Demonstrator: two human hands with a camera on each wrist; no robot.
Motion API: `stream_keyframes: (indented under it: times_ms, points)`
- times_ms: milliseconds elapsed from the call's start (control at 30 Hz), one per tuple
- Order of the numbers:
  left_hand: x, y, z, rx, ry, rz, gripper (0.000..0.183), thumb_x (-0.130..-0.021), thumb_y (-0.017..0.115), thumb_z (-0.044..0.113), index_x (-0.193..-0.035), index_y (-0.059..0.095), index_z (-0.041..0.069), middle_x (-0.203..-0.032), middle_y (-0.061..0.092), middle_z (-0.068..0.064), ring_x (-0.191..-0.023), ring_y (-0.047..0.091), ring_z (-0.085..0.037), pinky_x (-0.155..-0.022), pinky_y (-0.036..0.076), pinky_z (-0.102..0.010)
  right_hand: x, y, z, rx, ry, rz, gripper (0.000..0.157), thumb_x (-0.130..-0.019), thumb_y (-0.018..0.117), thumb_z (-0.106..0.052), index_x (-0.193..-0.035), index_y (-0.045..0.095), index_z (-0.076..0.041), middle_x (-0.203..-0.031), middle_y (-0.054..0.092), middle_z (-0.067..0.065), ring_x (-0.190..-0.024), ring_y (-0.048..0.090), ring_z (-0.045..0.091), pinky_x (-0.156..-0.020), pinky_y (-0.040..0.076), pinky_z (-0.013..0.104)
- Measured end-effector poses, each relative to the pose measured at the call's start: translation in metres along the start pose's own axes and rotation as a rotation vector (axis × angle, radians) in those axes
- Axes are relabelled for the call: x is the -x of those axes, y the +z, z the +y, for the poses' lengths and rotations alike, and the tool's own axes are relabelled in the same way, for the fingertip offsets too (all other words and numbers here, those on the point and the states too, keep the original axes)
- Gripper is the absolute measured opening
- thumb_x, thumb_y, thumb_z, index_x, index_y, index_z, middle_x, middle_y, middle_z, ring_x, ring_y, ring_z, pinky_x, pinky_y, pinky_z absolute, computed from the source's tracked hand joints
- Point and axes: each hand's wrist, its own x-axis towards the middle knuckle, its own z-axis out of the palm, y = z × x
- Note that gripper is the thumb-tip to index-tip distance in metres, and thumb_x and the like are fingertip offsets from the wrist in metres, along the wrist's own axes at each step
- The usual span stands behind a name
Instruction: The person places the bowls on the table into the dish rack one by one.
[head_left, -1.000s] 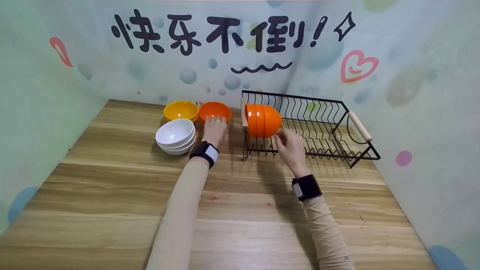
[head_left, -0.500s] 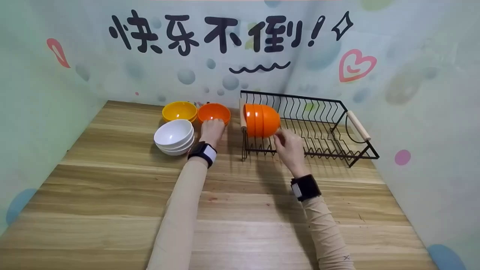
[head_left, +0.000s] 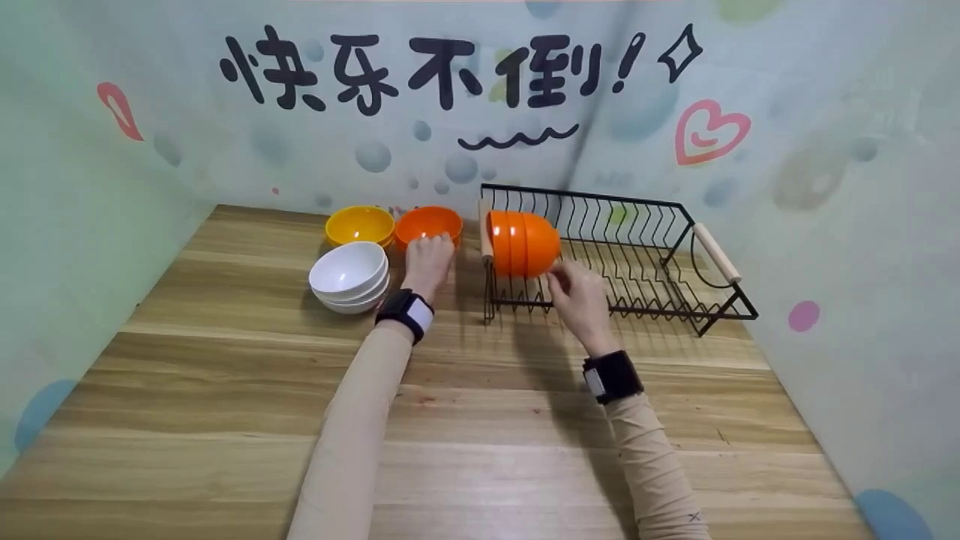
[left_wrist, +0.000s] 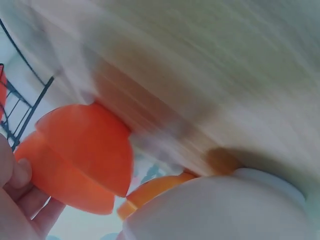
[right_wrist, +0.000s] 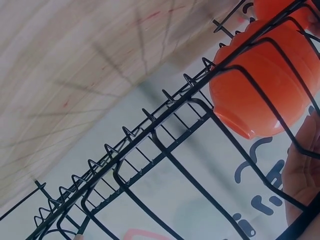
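My left hand (head_left: 429, 262) pinches the rim of the upper orange bowl (left_wrist: 65, 175), thumb on one side and fingers on the other. A second orange bowl (left_wrist: 90, 142) sits beneath it on the table. Over the front rail of the black dish rack (head_left: 637, 309), my right hand (head_left: 583, 300) has its fingertips right at the rounded bottom of several nested orange bowls (head_left: 525, 244). They stand on edge at the rack's left end, openings facing left. In the right wrist view, rack wires cross in front of these bowls and the loosely bent fingers (right_wrist: 302, 165).
Left of my left hand is a stack of several white bowls (head_left: 349, 274), its top one tilted. Behind it stand yellow bowls (head_left: 360, 225). The rack has wooden handles, the right one (head_left: 718, 253) near the right wall. A printed wall cloth (head_left: 360, 157) hangs behind.
My left fingers have bent down closer over the rim of the orange bowl by the yellow ones. My right hand and the racked bowls have stayed nearly in place.
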Motion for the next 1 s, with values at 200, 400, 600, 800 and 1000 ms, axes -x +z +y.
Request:
stream_keyframes:
  times_ms: [200, 400, 600, 800, 1000]
  points:
    - [0.002, -0.017, -0.006, 0.009, 0.035, 0.052, 0.009, -0.084, 0.054, 0.006, -0.085, 0.063, 0.002, -0.069, 0.066, -0.011, -0.06, 0.063, -0.025, -0.053, 0.048, -0.035, -0.002, 0.0, -0.001, -0.012, 0.01, -0.024, 0.01, -0.084, 0.059, -0.004, -0.089, 0.067, 0.0, -0.076, 0.066, 0.01, -0.062, 0.057, 0.016, -0.057, 0.047, 0.026]
    - [0.009, -0.04, -0.009, 0.031, 0.07, 0.139, 0.013, -0.079, 0.063, 0.012, -0.086, 0.061, 0.001, -0.071, 0.067, -0.012, -0.064, 0.063, -0.027, -0.056, 0.047, -0.035, -0.004, -0.006, -0.004, -0.112, 0.071, -0.024, 0.013, -0.087, 0.058, -0.008, -0.093, 0.065, 0.0, -0.085, 0.067, 0.012, -0.072, 0.062, 0.018, -0.063, 0.052, 0.028]
    - [0.016, -0.062, 0.0, 0.046, 0.139, 0.226, 0.011, -0.078, 0.059, 0.002, -0.088, 0.063, 0.001, -0.076, 0.068, -0.011, -0.069, 0.064, -0.024, -0.063, 0.049, -0.032, -0.008, -0.013, -0.009, -0.329, 0.169, 0.006, 0.021, -0.09, 0.054, -0.01, -0.102, 0.061, 0.005, -0.094, 0.065, 0.019, -0.077, 0.063, 0.017, -0.067, 0.053, 0.021]
    - [0.02, -0.074, 0.018, 0.038, 0.248, 0.349, 0.006, -0.076, 0.058, 0.001, -0.077, 0.059, 0.007, -0.071, 0.066, -0.004, -0.068, 0.063, -0.019, -0.068, 0.05, -0.028, -0.012, -0.023, -0.021, -0.517, 0.312, -0.112, 0.034, -0.094, 0.048, -0.019, -0.121, 0.051, 0.002, -0.106, 0.059, 0.026, -0.081, 0.061, 0.007, -0.073, 0.054, 0.024]
    - [0.023, -0.084, 0.036, 0.036, 0.363, 0.452, 0.009, -0.081, 0.056, 0.0, -0.08, 0.062, 0.007, -0.074, 0.068, -0.003, -0.07, 0.064, -0.016, -0.07, 0.05, -0.026, -0.015, -0.029, -0.028, -0.644, 0.435, -0.233, 0.049, -0.095, 0.044, -0.033, -0.138, 0.036, -0.01, -0.124, 0.052, 0.022, -0.1, 0.06, 0.028, -0.089, 0.049, 0.04]
